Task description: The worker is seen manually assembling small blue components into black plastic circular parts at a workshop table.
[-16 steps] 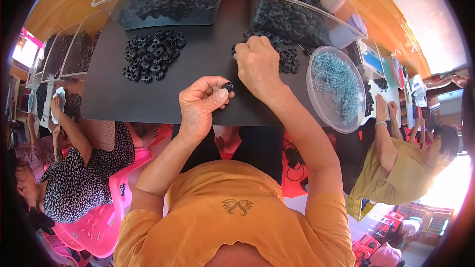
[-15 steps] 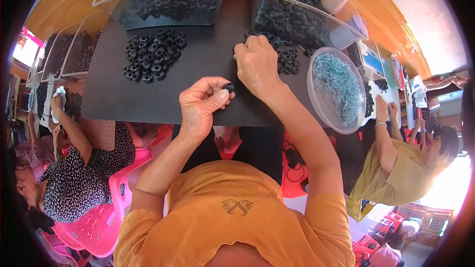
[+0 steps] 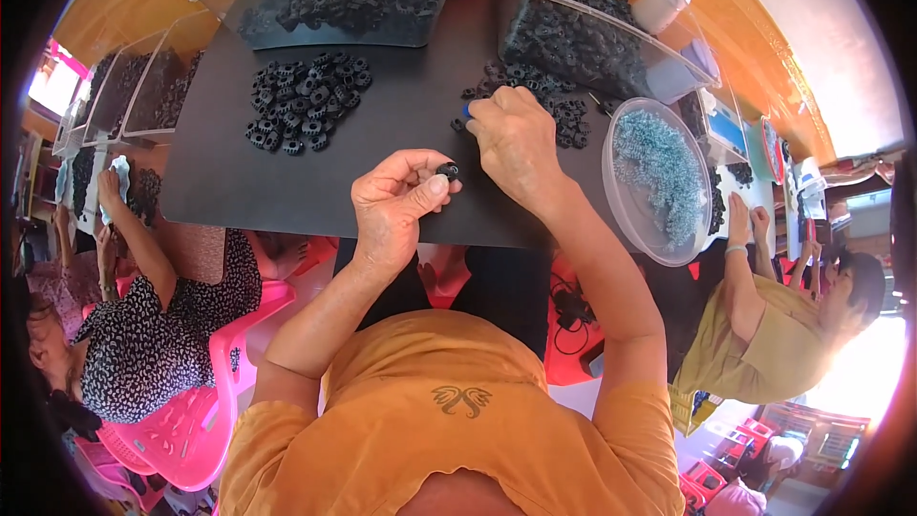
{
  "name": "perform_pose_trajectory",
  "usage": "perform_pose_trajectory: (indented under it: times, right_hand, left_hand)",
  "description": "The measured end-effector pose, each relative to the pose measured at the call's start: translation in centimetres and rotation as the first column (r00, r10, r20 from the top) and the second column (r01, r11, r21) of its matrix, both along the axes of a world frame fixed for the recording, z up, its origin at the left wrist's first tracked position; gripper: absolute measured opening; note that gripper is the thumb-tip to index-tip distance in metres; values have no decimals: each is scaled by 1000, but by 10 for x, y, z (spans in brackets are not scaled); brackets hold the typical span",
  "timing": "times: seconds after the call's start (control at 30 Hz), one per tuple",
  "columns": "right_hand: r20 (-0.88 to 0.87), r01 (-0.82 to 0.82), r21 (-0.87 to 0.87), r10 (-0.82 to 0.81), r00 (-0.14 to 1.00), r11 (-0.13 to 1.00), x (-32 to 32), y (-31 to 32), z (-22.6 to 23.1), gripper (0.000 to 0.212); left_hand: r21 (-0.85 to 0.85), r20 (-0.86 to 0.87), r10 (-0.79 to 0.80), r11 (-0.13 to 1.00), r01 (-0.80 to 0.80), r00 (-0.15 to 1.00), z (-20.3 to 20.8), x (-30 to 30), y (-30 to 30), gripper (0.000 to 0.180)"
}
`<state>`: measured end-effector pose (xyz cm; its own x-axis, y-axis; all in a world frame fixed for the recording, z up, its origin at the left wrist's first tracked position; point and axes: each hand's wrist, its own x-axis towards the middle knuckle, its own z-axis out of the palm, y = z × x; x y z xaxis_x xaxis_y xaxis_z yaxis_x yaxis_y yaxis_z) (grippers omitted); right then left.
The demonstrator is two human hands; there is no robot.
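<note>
My left hand (image 3: 387,210) is closed, pinching a small black plastic part (image 3: 447,171) between thumb and fingertips above the table's front half. To its upper right, my right hand (image 3: 518,141) is closed with its back upward. A small blue end (image 3: 466,110) sticks out from its fingers; the rest of that thing is hidden. Just below the blue end is another small black part (image 3: 458,124), and I cannot tell whether the fingers touch it. Beyond the right hand lies a loose pile of black parts (image 3: 570,119). A second pile (image 3: 308,100) lies farther left.
Two clear bins (image 3: 344,14) (image 3: 583,48) of black parts stand at the back. A round clear tub (image 3: 616,205) of pale blue small pieces sits at the right edge, beside a thin dark tool (image 3: 601,103). Co-workers sit at both sides; a pink chair (image 3: 224,373) is left.
My right hand has shifted slightly toward me, away from the pile, and a blue end now shows at its fingers. My left hand keeps its black part. The view has shifted a little.
</note>
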<state>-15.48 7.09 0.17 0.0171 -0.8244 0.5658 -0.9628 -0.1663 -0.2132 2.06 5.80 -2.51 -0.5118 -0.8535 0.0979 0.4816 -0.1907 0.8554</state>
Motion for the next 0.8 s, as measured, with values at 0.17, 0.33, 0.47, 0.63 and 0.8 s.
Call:
perform_pose_trajectory:
  times: [0.17,0.33,0.47,0.63,0.8]
  right_hand:
    - [-84,-31,-16,30,996,999,6,-5,-5,11]
    - [-152,-60,71,71,986,996,12,-7,-7,12]
    - [-211,-72,36,78,974,997,16,-8,-8,13]
    - [-185,-70,54,79,980,996,16,-4,-8,14]
    - [-231,-90,45,98,968,995,17,-4,-5,13]
  left_hand:
    - [-17,-9,16,1000,-17,1000,0,2,0,18]
    - [-13,-12,28,1000,-28,1000,0,-1,2,18]
    - [-33,-27,24,999,-25,999,-1,1,2,18]
    - [-33,-12,24,999,-25,1000,0,0,1,19]
    - [-46,7,27,999,-27,1000,-2,1,1,19]
